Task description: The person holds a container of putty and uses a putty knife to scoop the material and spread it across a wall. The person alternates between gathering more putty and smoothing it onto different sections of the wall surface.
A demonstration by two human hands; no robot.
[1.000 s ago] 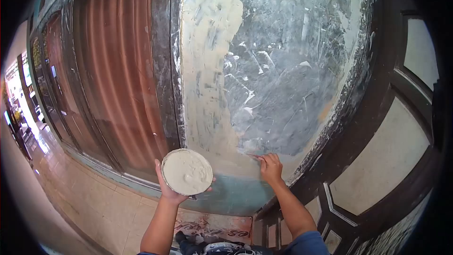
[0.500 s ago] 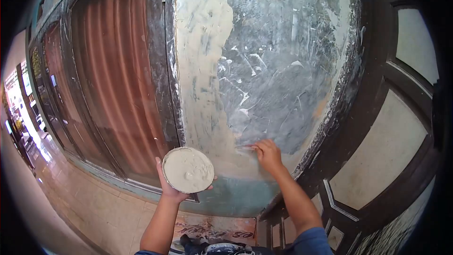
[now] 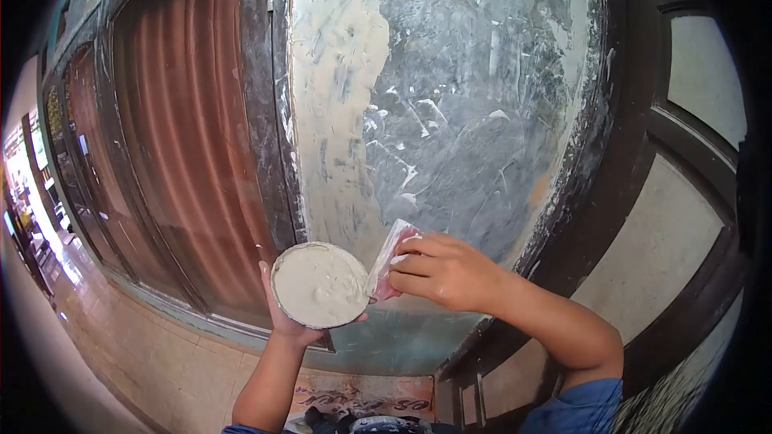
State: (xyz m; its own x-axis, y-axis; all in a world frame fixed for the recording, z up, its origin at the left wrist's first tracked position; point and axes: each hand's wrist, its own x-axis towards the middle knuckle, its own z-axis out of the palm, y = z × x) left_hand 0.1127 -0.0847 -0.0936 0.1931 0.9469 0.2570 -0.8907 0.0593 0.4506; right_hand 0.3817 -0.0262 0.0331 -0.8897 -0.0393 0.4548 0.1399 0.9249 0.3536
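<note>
Round bowl (image 3: pixel 312 326) of cream paste (image 3: pixel 310 281) in left hand (image 3: pixel 285 317), grip cupped round underside. Right hand (image 3: pixel 442 273): grip closed on flat pinkish, paste-smeared scraper (image 3: pixel 391 254), beside bowl's right rim. Patchy grey-and-cream wall (image 3: pixel 450 161) behind.

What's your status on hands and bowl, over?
Left hand holding bowl of paste. Right hand gripping smeared scraper at bowl's rim. Wall partly coated. No obstruction seen between scraper and bowl.

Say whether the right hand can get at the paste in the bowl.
Probably yes: the right hand holds the scraper at the rim of the bowl, and nothing covers the paste.
</note>
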